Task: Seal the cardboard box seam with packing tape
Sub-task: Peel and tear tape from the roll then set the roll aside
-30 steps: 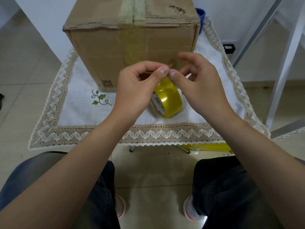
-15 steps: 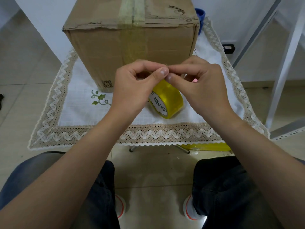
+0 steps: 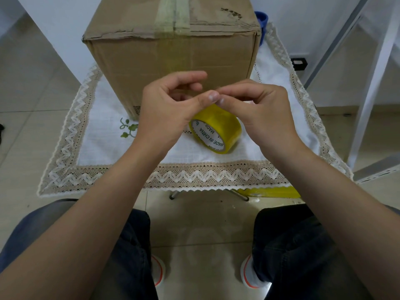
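Note:
A brown cardboard box [image 3: 173,68] stands on a lace-edged white cloth [image 3: 97,137]. Yellowish tape [image 3: 173,16] runs along its top seam and down the front face. In front of the box a yellow packing tape roll [image 3: 218,128] lies tilted on the cloth, touched by neither hand. Both hands meet just above the roll. My left hand [image 3: 166,113] has its fingers lifted and loosely curled, its thumb tip against my right fingertips. My right hand [image 3: 262,113] pinches thumb and forefinger together, seemingly on a small clear scrap of tape that barely shows.
A blue object [image 3: 262,18] peeks out behind the box's right corner. A white metal frame [image 3: 372,83] stands to the right, with a small black item [image 3: 299,63] on the floor by the wall. Something yellow [image 3: 270,192] lies under the table's front edge. My knees are below.
My left forefinger and middle finger have let go of the pinch and lifted. My right hand has closed its pinch and stayed put. The roll has not moved.

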The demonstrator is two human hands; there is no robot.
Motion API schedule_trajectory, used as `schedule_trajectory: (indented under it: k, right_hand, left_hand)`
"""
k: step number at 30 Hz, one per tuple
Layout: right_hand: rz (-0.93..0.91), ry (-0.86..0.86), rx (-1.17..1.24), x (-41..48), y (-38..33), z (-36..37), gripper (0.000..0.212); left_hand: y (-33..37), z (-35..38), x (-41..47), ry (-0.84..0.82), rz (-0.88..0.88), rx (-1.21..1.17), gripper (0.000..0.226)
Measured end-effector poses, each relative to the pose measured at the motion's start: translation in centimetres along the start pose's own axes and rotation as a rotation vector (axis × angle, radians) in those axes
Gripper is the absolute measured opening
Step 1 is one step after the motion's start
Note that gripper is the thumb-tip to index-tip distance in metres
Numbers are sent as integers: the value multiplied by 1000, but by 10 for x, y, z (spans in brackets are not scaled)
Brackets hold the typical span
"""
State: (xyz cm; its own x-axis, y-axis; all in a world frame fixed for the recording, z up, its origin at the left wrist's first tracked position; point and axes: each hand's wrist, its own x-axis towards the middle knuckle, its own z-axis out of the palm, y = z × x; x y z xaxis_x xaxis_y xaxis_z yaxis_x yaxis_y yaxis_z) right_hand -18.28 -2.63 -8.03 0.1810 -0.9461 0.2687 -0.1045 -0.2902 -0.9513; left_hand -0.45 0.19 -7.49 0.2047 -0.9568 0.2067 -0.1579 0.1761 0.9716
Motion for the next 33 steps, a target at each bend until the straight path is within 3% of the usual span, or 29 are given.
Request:
schedule_trajectory:
  k: [6,18,28,33]
  right_hand:
    - [-17,-10,-42,-2,-2,1,10]
    - [-8,-93,-58,-3,-4,-3,8]
    - [-80,-43,-135,-3,-9,-3,11]
    - [-49,-2,-149,-1,-8,-8,12]
  left_hand:
    - [1,2,-1,-54,61,7,7]
    - [5,3,-3,-97,115,58,9]
    - [-1,3,-8,-234,-218,37,39]
    - [-4,4,-11,-287,-272,57,22]
